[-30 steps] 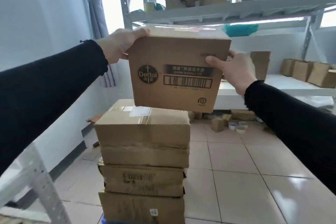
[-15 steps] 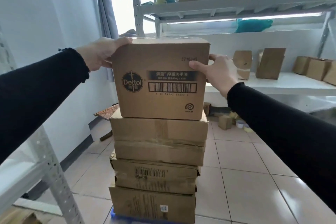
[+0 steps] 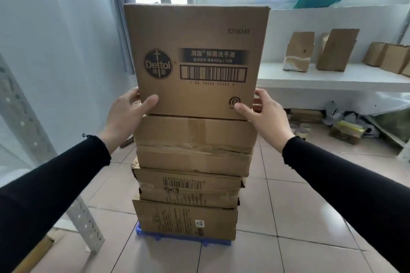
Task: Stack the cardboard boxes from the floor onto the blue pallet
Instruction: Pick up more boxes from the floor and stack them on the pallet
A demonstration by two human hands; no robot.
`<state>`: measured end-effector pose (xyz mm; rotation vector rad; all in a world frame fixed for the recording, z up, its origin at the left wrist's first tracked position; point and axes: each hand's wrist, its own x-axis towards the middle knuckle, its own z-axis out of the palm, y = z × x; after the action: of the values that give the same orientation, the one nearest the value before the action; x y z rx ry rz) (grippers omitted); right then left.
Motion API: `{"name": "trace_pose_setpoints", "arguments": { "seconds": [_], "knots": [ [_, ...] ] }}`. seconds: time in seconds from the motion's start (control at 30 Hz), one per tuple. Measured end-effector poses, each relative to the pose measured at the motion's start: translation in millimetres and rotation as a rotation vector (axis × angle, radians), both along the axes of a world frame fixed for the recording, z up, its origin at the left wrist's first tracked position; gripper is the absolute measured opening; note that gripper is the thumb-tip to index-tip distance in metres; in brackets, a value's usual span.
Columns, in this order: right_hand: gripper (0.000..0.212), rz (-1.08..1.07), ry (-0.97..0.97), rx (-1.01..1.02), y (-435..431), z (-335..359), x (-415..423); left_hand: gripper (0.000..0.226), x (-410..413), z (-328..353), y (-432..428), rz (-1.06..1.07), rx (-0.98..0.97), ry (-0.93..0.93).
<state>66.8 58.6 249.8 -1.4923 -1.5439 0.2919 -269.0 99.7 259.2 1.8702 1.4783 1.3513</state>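
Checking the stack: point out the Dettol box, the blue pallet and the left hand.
Dettol box (image 3: 195, 60): head view, printed front face.
blue pallet (image 3: 177, 238): head view, front edge under the stack.
left hand (image 3: 126, 115): head view, back of hand.

Left hand (image 3: 124, 115), right hand (image 3: 267, 116) cupped, thumbs forward

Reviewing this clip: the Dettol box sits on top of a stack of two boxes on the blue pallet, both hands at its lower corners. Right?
Not quite. The head view shows three boxes under the Dettol box, not two. The rest holds: left hand and right hand at its lower corners, stack on the blue pallet.
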Motion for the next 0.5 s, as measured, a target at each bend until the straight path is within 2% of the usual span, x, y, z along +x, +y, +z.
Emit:
{"name": "trace_pose_setpoints", "arguments": {
  "seconds": [0.1,0.4,0.5],
  "knots": [
    [0.074,0.038,0.053,-0.014,0.3,-20.8,-4.0,0.072,-4.3,-29.4,-0.8,0.014,0.035,-0.016],
    [0.060,0.006,0.155,0.077,9.3,-44.4,-10.0,0.032,0.6,-43.3,6.1,0.087,0.140,-0.058],
    [0.060,0.005,0.155,0.071,12.8,-45.8,-9.7,0.036,2.9,-46.7,6.4,0.109,0.172,-0.079]
  ]
}}
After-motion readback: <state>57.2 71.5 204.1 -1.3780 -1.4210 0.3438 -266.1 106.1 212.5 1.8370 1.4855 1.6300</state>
